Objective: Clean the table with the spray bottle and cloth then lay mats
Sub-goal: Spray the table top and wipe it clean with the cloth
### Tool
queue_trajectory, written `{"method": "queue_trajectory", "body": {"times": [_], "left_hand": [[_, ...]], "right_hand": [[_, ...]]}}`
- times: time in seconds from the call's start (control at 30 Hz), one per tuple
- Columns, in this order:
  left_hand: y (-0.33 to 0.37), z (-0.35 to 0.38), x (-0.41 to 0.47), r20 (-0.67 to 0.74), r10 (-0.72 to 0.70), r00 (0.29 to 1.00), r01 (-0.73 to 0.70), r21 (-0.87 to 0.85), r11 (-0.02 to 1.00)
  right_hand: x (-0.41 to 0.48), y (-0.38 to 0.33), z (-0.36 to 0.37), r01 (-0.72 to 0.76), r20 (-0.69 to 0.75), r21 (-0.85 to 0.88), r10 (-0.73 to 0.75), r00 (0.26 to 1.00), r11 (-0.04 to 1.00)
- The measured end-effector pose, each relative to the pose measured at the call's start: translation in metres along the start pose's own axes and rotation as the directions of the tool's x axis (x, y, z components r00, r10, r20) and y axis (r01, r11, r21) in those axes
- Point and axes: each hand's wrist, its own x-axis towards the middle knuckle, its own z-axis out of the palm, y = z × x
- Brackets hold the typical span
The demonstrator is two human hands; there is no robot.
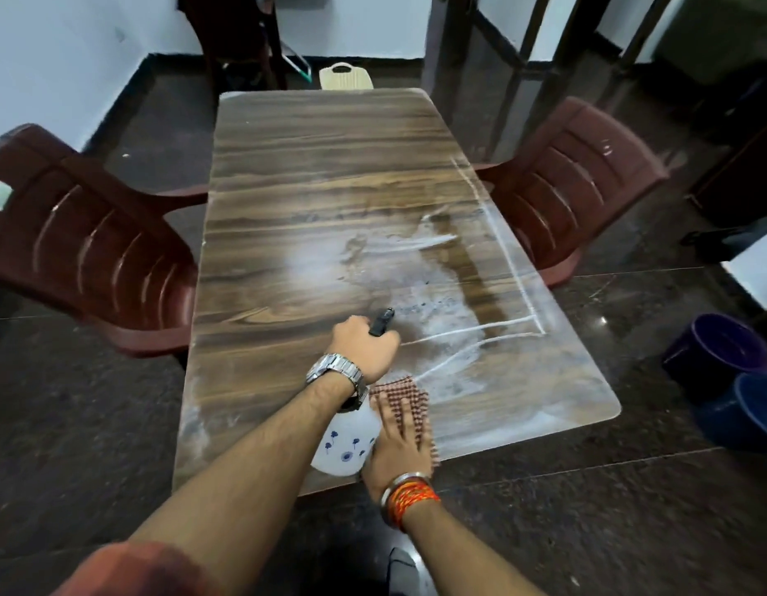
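Gripping spray bottle (345, 445), left hand (366, 348) outstretched; right hand (401, 440) flat on cloth (409, 397).

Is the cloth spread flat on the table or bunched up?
Spread flat: the cloth lies open on the table under the right hand.

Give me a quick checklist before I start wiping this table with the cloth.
1. Spray bottle gripped in left hand: ok.
2. Right hand flat on the cloth: ok.
3. Table wetted: near right part only; far half looks dry: not ok.
4. Wiping path free of objects: ok.
5. Mats within reach: none in view: cannot tell.
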Motion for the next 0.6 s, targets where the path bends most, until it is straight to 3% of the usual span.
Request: {"method": "queue_trajectory", "body": {"times": [0.27,0.6], "left_hand": [[-0.014,-0.009,0.011,-0.055,-0.107,0.993,0.108,0.009,0.994],[-0.041,-0.048,0.055,-0.135,-0.232,0.963,0.217,-0.113,0.970]], "right_hand": [[0.014,-0.008,0.015,-0.003,-0.025,0.020,0.004,1.000,1.000],[0.071,-0.009,-0.001,0.200,-0.056,-0.054,-0.202,0.978,0.978]]}}
